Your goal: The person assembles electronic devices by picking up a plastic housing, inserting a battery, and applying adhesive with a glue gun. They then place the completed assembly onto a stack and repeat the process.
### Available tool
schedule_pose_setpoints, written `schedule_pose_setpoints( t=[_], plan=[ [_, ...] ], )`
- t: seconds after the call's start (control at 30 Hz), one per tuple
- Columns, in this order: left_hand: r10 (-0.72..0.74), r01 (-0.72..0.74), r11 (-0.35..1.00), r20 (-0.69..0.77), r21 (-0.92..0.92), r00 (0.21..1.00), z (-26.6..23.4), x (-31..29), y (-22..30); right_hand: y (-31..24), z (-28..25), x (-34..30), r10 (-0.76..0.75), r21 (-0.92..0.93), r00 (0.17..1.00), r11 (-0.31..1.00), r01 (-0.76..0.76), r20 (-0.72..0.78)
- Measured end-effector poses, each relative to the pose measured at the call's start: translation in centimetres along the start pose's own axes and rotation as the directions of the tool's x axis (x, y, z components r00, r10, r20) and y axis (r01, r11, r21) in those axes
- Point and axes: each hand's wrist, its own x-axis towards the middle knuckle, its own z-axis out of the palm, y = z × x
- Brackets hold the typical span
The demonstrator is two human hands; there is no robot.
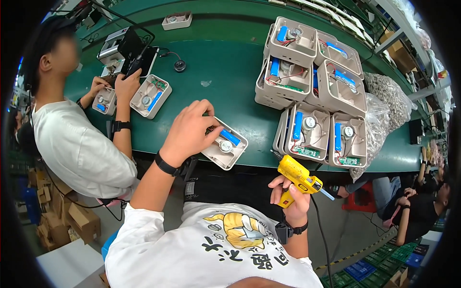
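A beige plastic housing (236, 156) lies at the table's front edge, with a blue cylindrical battery (230, 138) and a round silver part (224, 146) inside. My left hand (188, 128) reaches over its left end, fingers bent and closed around something near the red wires; the fingers hide what they grip. In my right hand (297, 201) is a yellow glue gun (295, 174), held off the table's front edge, nozzle toward the upper left. A pale blue glue stick (327, 194) sticks out of its back, and a black cord hangs from it.
Several similar housings (307, 139) are stacked to the right, beside clear bags (384, 103) of small parts. On the left a co-worker (79, 139) handles a housing (104, 102) next to another housing (151, 97). A black round part (179, 66) on a cable lies farther back.
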Motion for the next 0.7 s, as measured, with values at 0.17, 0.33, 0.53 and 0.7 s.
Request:
schedule_pose_setpoints(
  t=[0.17, 0.33, 0.53, 0.7],
  plan=[
    [0.068, -0.063, 0.991, 0.039, -0.121, 0.997, -0.8, -0.2, -0.5, 0.1, 0.4, 0.7, 0.038, -0.017, 0.999, 0.999, -0.038, 0.024],
    [0.063, -0.006, 0.927, 0.143, -0.374, 0.988, -1.7, -1.0, -2.3, -0.4, 2.1, 2.1, 0.132, -0.16, 0.99, 0.98, -0.122, 0.053],
    [-0.105, 0.146, 0.785, 0.103, -0.602, 0.989, -0.2, -3.4, -3.6, -1.0, 4.5, 4.3, 0.27, -0.284, 0.961, 0.928, -0.243, 0.058],
    [-0.184, 0.063, 0.77, -0.126, -0.635, 0.975, 3.0, -4.8, -3.2, -1.1, 5.9, 5.8, 0.288, -0.329, 0.953, 0.912, -0.243, 0.092]
  ],
)
